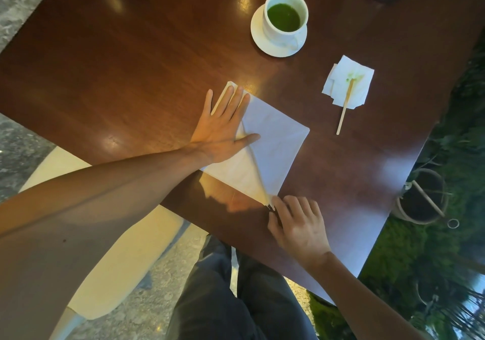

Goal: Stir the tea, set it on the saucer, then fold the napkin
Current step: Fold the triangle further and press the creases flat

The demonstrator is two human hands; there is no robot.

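Folding stage now: white napkin point(273, 142) lies flat on the dark wood tabletop point(118, 58), directly under and between the hands, with a diagonal crease running from the left thumb down to the near corner. Left hand point(223, 127) is open, palm flat, fingers spread, pressing the far-left part of the napkin. Right hand point(296, 224) is closed in a pinch on the near corner, right at the table edge. Cup of green tea point(284, 16) already sits on its white saucer point(258, 37), well beyond the left hand, so I'd judge stir and set-down done. Wooden stirrer point(346, 106) rests on a small stained tissue point(349, 82), ahead of the right hand and apart from the napkin. Risks: the pinched corner is at the edge, so a pull toward the body could drag the napkin off or skew the crease if the left palm lifts. Thin paper could tear if pinch and palm pull against each other. A wide right-hand sweep forward could knock the stirrer.
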